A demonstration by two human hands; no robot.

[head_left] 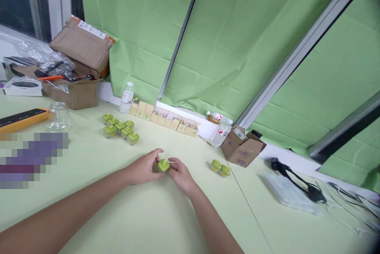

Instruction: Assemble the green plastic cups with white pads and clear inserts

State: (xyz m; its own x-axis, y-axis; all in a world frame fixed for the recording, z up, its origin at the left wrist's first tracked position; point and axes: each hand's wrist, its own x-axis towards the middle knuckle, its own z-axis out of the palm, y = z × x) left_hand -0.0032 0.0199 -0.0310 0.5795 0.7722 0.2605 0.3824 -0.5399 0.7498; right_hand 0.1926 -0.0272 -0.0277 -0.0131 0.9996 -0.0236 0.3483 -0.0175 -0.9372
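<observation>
Between my two hands is a small clear cup with a green lid (163, 165), a leaf-like yellowish piece on its top. My left hand (144, 169) curves around its left side, thumb low in front and index finger raised behind. From the right, the fingertips of my right hand (180, 174) meet the cup's edge. Whether it touches the table is hard to tell. Several matching green-lidded cups (120, 126) stand grouped beyond my left hand. Two more green-lidded cups (220, 168) sit off to the right of my right hand.
A row of small cream boxes (164, 119) lines the wall, beside a water bottle (126, 98). Bottles (221, 133) and an open carton (242, 147) are at back right. A filled cardboard box (75, 93), glass jar (58, 117), black headset (299, 182) and cables (353, 200) lie around.
</observation>
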